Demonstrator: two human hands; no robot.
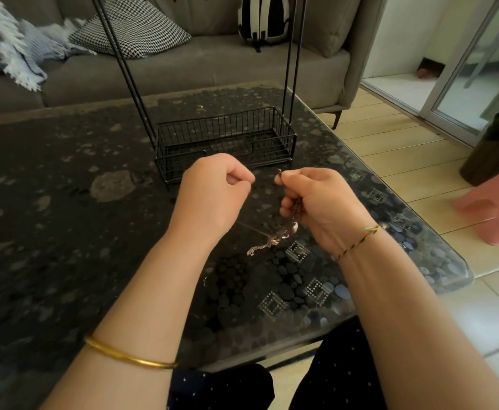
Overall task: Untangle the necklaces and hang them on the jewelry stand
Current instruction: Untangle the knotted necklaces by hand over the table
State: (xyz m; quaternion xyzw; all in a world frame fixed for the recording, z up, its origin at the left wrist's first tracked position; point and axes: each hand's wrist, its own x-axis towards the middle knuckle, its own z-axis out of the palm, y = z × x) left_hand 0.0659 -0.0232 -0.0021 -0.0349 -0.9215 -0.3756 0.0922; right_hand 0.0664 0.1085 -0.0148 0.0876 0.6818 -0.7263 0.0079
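Note:
A tangle of thin necklaces (274, 239) hangs between my hands above the dark table (64, 217). My right hand (319, 202) grips a bunch of chain in its curled fingers, and one end sticks up past its thumb. My left hand (215, 190) pinches a fine strand between thumb and forefinger, and that strand runs down to the knot. A pale chain end dangles below the knot. The black wire jewelry stand (227, 143) stands just beyond my hands, with a basket base and tall uprights; its top is out of view.
A grey sofa (183, 66) with a patterned cushion, a blanket and a striped bag lies behind the table. A pink stool (496, 205) stands on the tiled floor at the right, near the table's rounded corner.

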